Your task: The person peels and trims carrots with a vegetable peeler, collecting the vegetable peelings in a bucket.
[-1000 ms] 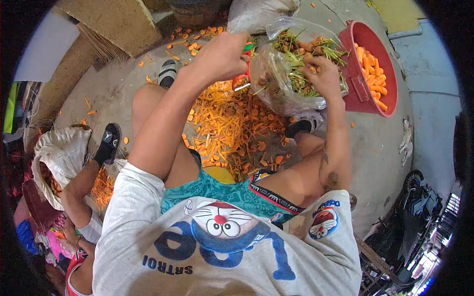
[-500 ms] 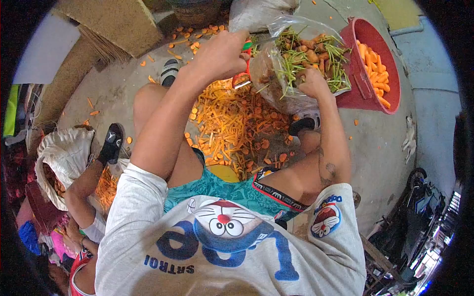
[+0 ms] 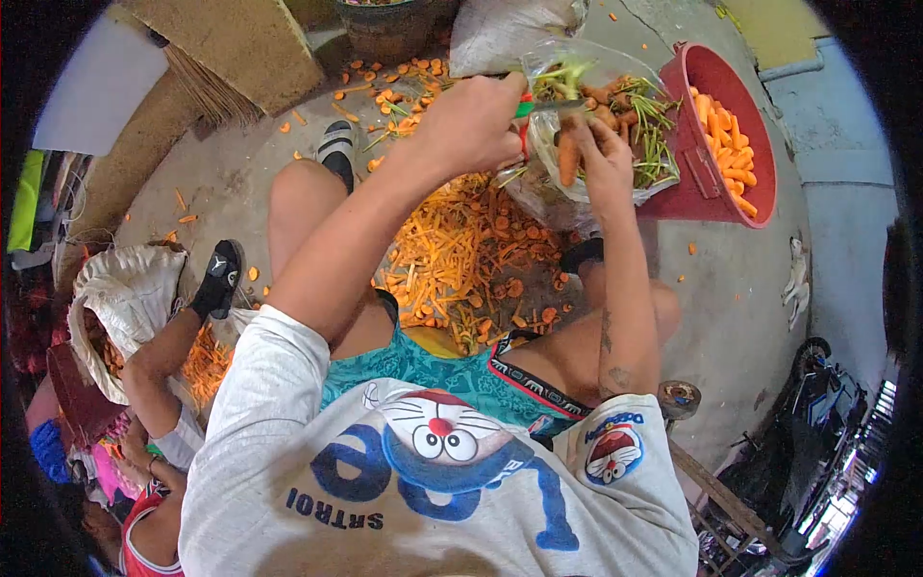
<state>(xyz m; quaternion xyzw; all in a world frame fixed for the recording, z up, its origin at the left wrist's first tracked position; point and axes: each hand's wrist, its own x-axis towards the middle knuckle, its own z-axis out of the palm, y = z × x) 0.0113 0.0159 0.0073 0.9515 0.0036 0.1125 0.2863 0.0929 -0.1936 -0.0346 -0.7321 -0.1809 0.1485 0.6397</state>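
My left hand (image 3: 476,120) is closed around a knife (image 3: 562,104), with green showing at its handle and the blade pointing right. A red piece (image 3: 525,135), which looks like part of a peeler, also shows in that fist. My right hand (image 3: 606,159) grips an unpeeled carrot (image 3: 568,159), its top end close to or touching the blade; the exact contact is hard to see. Beneath both hands lies a clear plastic bag (image 3: 649,197) with unpeeled carrots and green stems (image 3: 659,115).
A red bucket (image 3: 687,188) of peeled carrots (image 3: 728,159) leans beside the bag. Peelings and cut slices (image 3: 452,260) cover the floor between my legs. Another person's leg (image 3: 159,370) is at left, near a white sack (image 3: 125,298). A dark tub (image 3: 389,34) stands at the back.
My right hand has lifted a carrot out of the bag. My left hand has moved right, turning so the knife blade now reaches across the carrot's end.
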